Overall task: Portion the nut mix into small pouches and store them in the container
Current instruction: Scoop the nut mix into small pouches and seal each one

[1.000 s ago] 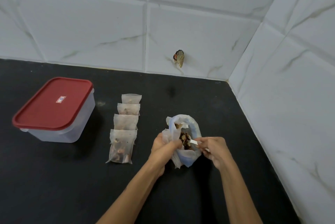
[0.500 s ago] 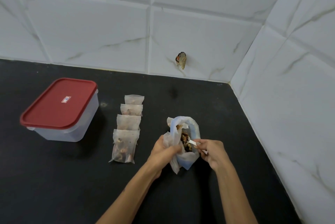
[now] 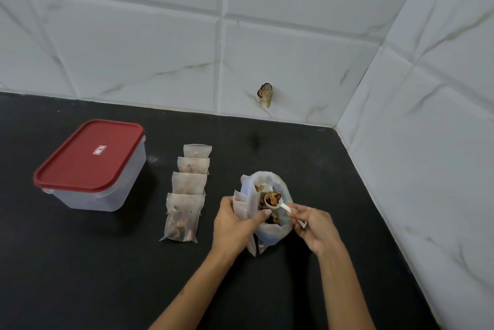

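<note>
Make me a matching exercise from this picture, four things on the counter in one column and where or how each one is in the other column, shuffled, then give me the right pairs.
Things:
1. container
2. filled pouches
3. spoon
4. empty pouch

States:
A. held by the left hand beside the bag
B. lid on, far left
C. loaded with nut mix, gripped by the right hand
D. lined up in a row on the counter

Pairs: 1-B, 2-D, 3-C, 4-A

Dim even light, soft shadows, edges bowed
</note>
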`<act>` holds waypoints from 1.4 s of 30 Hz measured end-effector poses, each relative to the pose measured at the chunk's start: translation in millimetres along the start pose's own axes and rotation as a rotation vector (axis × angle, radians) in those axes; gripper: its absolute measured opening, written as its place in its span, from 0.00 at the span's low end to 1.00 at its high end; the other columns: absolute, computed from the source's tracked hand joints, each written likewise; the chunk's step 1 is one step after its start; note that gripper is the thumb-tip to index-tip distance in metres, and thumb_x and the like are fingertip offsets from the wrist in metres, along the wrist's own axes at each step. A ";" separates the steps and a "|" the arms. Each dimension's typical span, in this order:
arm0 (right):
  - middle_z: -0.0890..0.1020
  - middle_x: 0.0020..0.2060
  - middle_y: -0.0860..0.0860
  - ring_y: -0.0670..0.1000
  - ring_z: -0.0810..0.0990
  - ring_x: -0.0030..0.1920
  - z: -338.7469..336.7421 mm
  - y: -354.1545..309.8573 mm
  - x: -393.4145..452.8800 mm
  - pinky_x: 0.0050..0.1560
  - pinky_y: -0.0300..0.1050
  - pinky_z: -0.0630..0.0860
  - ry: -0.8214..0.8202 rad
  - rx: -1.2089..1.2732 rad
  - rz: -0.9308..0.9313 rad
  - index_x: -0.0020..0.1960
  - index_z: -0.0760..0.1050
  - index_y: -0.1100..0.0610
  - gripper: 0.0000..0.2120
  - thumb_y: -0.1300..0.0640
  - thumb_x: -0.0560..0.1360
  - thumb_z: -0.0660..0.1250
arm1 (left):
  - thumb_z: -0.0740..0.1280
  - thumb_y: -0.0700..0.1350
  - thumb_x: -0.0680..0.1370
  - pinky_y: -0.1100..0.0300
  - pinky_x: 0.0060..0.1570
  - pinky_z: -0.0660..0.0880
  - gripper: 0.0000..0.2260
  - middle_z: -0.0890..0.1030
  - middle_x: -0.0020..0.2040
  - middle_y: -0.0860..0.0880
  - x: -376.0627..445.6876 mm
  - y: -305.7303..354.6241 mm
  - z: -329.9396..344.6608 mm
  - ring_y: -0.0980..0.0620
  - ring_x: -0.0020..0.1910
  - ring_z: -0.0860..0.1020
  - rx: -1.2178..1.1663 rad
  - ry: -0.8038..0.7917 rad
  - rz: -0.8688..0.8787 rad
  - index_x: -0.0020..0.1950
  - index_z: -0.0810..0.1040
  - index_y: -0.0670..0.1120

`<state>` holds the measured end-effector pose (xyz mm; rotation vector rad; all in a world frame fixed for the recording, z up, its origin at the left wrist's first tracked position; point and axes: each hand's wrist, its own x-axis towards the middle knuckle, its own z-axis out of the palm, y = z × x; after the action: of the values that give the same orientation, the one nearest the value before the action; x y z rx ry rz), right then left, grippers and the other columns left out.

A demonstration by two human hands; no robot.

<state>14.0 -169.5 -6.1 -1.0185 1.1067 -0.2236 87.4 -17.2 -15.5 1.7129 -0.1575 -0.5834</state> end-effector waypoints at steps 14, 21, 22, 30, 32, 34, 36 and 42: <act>0.82 0.37 0.57 0.48 0.75 0.35 16.1 -48.7 -91.7 0.38 0.39 0.73 -0.068 -0.016 -0.358 0.46 0.82 0.62 0.08 0.69 0.74 0.64 | 0.71 0.52 0.72 0.59 0.51 0.75 0.24 0.73 0.54 0.53 -12.8 49.9 -1.1 0.56 0.52 0.74 0.523 0.243 0.477 0.63 0.65 0.48; 0.84 0.38 0.48 0.42 0.78 0.39 24.9 -46.1 -110.3 0.38 0.31 0.71 0.059 -0.376 -0.625 0.41 0.82 0.49 0.14 0.66 0.74 0.66 | 0.72 0.51 0.71 0.59 0.45 0.76 0.20 0.74 0.49 0.54 -15.2 62.2 3.6 0.57 0.46 0.75 0.473 0.176 0.475 0.48 0.59 0.56; 0.82 0.38 0.42 0.41 0.78 0.41 25.9 -44.4 -112.0 0.38 0.29 0.70 0.091 -0.473 -0.695 0.42 0.81 0.47 0.14 0.65 0.75 0.66 | 0.72 0.51 0.71 0.60 0.44 0.76 0.20 0.74 0.48 0.54 -14.5 62.3 4.0 0.58 0.44 0.75 0.453 0.163 0.463 0.47 0.59 0.56; 0.83 0.34 0.56 0.59 0.81 0.34 43.4 -34.3 -102.1 0.32 0.44 0.74 0.331 -0.944 -1.353 0.39 0.84 0.63 0.11 0.73 0.60 0.76 | 0.77 0.50 0.67 0.70 0.37 0.71 0.26 0.75 0.45 0.57 -8.0 57.0 6.4 0.61 0.43 0.76 0.197 0.078 0.377 0.54 0.63 0.55; 0.83 0.33 0.55 0.57 0.81 0.33 46.3 -35.2 -109.3 0.31 0.40 0.73 0.402 -0.915 -1.454 0.38 0.83 0.63 0.11 0.73 0.58 0.76 | 0.77 0.48 0.67 0.71 0.37 0.72 0.26 0.76 0.47 0.57 -4.4 53.1 6.5 0.60 0.45 0.77 0.176 0.084 0.391 0.56 0.64 0.55; 0.83 0.33 0.55 0.56 0.81 0.34 47.0 -37.0 -113.4 0.34 0.39 0.73 0.430 -0.870 -1.501 0.39 0.83 0.63 0.10 0.73 0.59 0.74 | 0.77 0.48 0.67 0.74 0.36 0.72 0.27 0.76 0.48 0.57 -2.7 50.1 5.8 0.62 0.46 0.77 0.161 0.096 0.402 0.56 0.64 0.55; 0.83 0.33 0.55 0.55 0.81 0.34 47.9 -36.5 -110.2 0.34 0.39 0.73 0.410 -0.884 -1.495 0.39 0.83 0.63 0.12 0.74 0.58 0.77 | 0.78 0.48 0.67 0.75 0.37 0.72 0.27 0.77 0.49 0.56 -3.2 49.3 5.6 0.62 0.46 0.77 0.124 0.098 0.412 0.57 0.65 0.54; 0.81 0.42 0.44 0.43 0.79 0.44 41.6 -38.1 -123.1 0.44 0.32 0.74 0.276 -0.722 -1.233 0.50 0.82 0.54 0.10 0.66 0.72 0.69 | 0.77 0.45 0.68 0.75 0.37 0.72 0.21 0.77 0.45 0.55 -4.5 44.9 -2.8 0.67 0.44 0.76 0.076 0.104 0.457 0.55 0.69 0.49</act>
<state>1.6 -91.9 104.2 -2.3022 0.6453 -1.0158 94.1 -23.4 28.8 1.7018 -0.4869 -0.1508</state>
